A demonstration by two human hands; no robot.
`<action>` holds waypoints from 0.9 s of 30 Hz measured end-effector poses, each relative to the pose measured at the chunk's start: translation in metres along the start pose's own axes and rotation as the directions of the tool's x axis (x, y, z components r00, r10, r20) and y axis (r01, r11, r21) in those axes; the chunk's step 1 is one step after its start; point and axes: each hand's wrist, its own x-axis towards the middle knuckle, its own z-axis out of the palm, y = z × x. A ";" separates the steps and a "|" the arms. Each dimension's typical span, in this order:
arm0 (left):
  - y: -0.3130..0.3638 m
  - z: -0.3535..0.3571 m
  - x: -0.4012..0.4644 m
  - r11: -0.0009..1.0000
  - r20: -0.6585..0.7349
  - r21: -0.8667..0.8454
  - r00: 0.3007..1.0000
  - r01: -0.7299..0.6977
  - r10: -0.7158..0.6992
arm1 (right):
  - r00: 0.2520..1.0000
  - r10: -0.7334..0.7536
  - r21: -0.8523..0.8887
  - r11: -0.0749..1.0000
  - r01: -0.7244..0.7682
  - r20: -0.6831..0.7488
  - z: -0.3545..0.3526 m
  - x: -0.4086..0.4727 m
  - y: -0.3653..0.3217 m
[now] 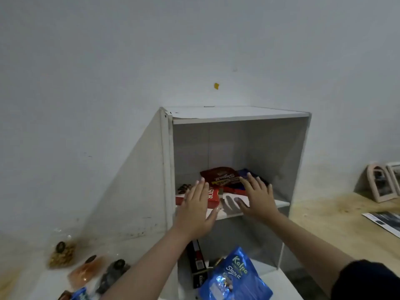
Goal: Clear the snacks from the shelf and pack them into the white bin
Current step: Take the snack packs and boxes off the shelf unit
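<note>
A white shelf unit (238, 114) stands against the wall. On its middle board lie a dark red snack pouch (219, 175), a dark blue pack (249, 172) behind it, a red box (213, 197) and a small dark snack (184, 188) at the left. My left hand (198, 210) reaches in with straight fingers, in front of the red box. My right hand (257, 195) is spread flat just before the pouch and the blue pack. Neither hand holds anything. On the lower level stand a black box (197, 263) and a blue Kalpa bag (233, 276). The white bin is out of view.
Several clear snack bags (62, 254) lie on a white surface at the lower left. A wooden floor or table runs to the right with small picture frames (381, 182) against the wall and a printed sheet (383, 221).
</note>
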 end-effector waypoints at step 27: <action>-0.018 0.034 0.038 0.986 0.168 0.112 0.975 0.127 -0.145 | 0.979 -0.023 -0.073 0.997 0.038 0.203 0.034 0.017 0.036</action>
